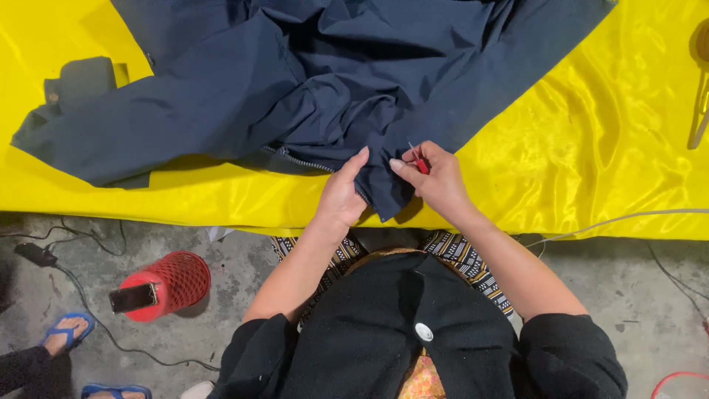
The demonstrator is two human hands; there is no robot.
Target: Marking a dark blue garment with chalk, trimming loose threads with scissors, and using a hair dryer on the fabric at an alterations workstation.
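A dark navy jacket (310, 81) lies spread over a table covered in shiny yellow cloth (591, 133). Its zipper edge (303, 160) runs toward the front of the table. My left hand (343, 193) pinches the jacket's fabric next to the zipper, fingers closed on the cloth. My right hand (436, 177) grips a small red-handled tool (419, 161), its thin tip pointing into the fabric fold between both hands. The jacket's sleeve (81, 129) reaches out to the far left.
A red mesh stool (173, 284) with a phone (133, 297) on it stands on the concrete floor at the lower left. Cables (88, 303) trail across the floor. Another person's feet in blue sandals (70, 332) show at the bottom left. A tool (701, 89) lies at the table's right edge.
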